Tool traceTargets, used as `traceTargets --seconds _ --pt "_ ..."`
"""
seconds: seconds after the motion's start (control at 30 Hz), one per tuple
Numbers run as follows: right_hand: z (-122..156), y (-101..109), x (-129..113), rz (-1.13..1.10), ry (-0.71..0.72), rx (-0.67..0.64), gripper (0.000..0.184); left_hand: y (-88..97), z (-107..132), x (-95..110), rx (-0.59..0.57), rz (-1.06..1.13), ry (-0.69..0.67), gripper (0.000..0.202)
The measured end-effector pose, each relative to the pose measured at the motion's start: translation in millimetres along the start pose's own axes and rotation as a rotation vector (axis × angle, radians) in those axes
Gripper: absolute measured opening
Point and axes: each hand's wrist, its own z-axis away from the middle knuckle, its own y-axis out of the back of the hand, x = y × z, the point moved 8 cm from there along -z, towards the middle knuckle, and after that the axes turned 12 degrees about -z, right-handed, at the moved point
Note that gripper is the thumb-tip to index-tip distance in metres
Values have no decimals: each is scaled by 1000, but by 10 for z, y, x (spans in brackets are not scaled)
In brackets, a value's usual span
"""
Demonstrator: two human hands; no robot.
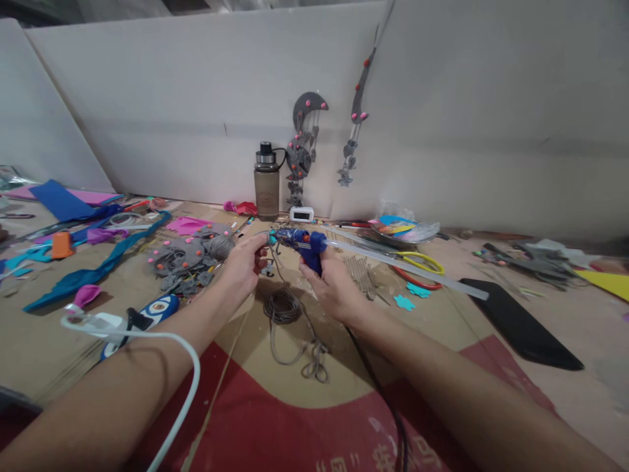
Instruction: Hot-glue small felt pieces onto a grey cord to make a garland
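My right hand is wrapped round the handle of a blue glue gun, whose nozzle points left. A long clear glue stick sticks out of its back end. At the nozzle, my left hand is closed in a pinch. A grey cord runs up to its fingertips from a loose coil on the cardboard below. A small grey piece hangs just under these fingers; how it is attached is hard to see. The fingers partly hide what they pinch.
Grey felt pieces with pink and orange pompoms lie left of my hands. Scissors with yellow and red handles, a black slab and teal flower shapes are right. Behind stand a bottle and small clock. A white cable crosses my left forearm.
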Motion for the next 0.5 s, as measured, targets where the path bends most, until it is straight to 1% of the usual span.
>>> traceTargets --seconds 0.33,0.5 --pt "8 15 -36 -14 6 4 25 3 -3 14 5 -3 -6 19" --pt "19 18 -27 -90 -18 -9 18 23 -30 36 -2 3 -31 21"
